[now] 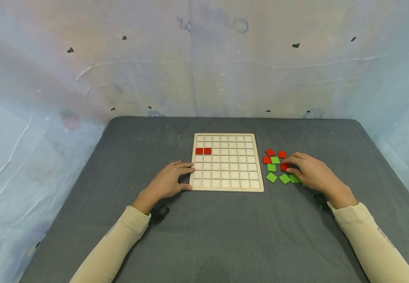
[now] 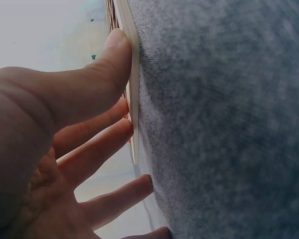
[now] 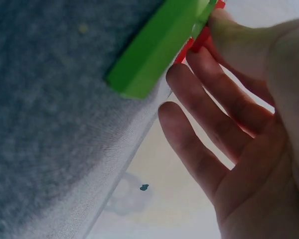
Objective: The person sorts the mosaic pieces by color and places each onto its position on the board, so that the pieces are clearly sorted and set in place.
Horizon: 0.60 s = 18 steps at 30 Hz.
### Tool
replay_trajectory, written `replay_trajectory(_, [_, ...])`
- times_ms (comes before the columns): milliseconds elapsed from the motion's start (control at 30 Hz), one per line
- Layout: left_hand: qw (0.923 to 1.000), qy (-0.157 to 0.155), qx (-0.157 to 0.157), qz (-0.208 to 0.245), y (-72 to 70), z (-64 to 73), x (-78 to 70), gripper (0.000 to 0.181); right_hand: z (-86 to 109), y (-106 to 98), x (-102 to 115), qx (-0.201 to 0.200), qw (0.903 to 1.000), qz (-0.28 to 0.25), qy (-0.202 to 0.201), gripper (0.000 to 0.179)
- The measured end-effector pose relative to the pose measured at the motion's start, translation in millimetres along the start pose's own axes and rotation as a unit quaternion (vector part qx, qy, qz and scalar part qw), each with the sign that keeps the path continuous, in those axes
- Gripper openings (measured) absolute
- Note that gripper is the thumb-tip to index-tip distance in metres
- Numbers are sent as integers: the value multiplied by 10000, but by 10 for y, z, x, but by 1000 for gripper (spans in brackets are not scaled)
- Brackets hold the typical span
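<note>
A wooden grid board (image 1: 225, 190) lies flat on the grey table, with two red tiles (image 1: 203, 151) side by side in its third row from the top, at the left. My left hand (image 1: 169, 179) rests against the board's left edge; in the left wrist view its thumb (image 2: 117, 50) presses that edge, fingers spread and fairly straight. At the right, my right hand (image 1: 312, 171) pinches a red tile (image 1: 284, 167) between thumb and fingertips. The right wrist view shows this red tile (image 3: 201, 40) at the fingertips, partly hidden by the thumb, beside a green tile (image 3: 154, 50).
Loose red tiles (image 1: 269, 152) and several green tiles (image 1: 271, 177) are scattered between the board and my right hand, some partly under it. A dark wrist device (image 1: 160, 213) shows below my left wrist. Pale cloth (image 1: 225, 78) hangs behind the table.
</note>
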<state>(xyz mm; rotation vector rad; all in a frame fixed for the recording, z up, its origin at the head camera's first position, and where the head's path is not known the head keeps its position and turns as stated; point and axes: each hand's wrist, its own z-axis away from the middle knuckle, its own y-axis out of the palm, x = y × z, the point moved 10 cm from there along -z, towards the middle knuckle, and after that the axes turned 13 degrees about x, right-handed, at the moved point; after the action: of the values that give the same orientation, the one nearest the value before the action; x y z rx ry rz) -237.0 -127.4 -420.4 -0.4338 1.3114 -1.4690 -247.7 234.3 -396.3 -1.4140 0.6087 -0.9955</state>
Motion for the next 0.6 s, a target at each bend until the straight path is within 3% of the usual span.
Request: replay_trajectory(600, [10000, -11, 18, 23, -4, 7, -13, 68, -24, 9, 2, -77, 10000, -7, -31, 33])
